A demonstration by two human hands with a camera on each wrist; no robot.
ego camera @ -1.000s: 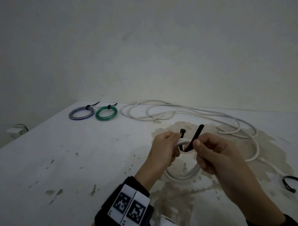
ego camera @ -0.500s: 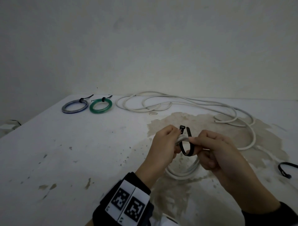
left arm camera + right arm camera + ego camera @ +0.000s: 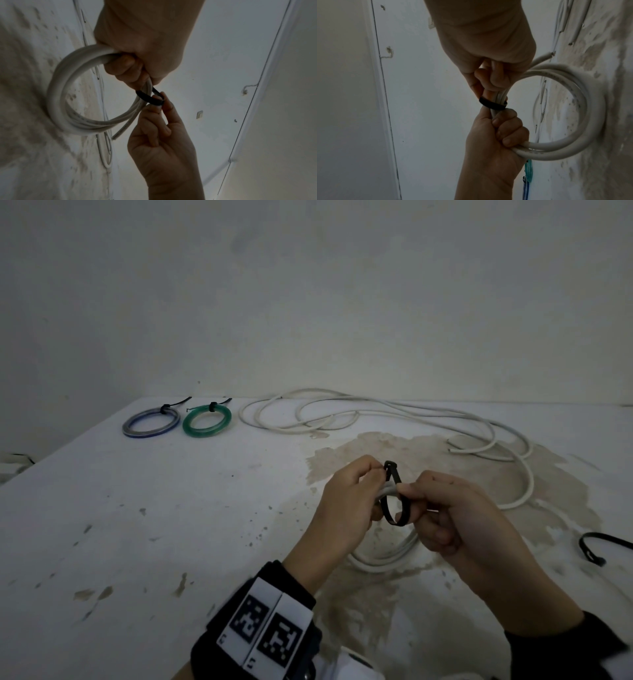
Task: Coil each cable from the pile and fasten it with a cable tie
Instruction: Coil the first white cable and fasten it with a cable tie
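Observation:
My left hand [image 3: 376, 479] grips the top of a white cable coil [image 3: 387, 559] held upright above the table, fingers curled round its strands [image 3: 68, 94]. A black cable tie [image 3: 394, 501] loops round the coil between my hands, its head standing up beside my left fingertips. My right hand [image 3: 409, 496] pinches the tie's strap [image 3: 147, 98] close against the coil [image 3: 573, 121]. In the right wrist view the tie [image 3: 488, 104] bands the strands between my right hand [image 3: 488, 83] and my left hand [image 3: 501, 121]. Whether the tail is through the head is hidden.
A loose white cable [image 3: 376, 412] sprawls across the back and right of the stained table [image 3: 171, 525]. Tied blue [image 3: 150, 421] and green [image 3: 206, 422] coils lie at the back left. A spare black cable tie [image 3: 596, 546] lies at the right edge.
The tie's tail, sticking up a second ago, has been bent by my right hand round the coil into a closed loop. My left hand kept its hold on the coil.

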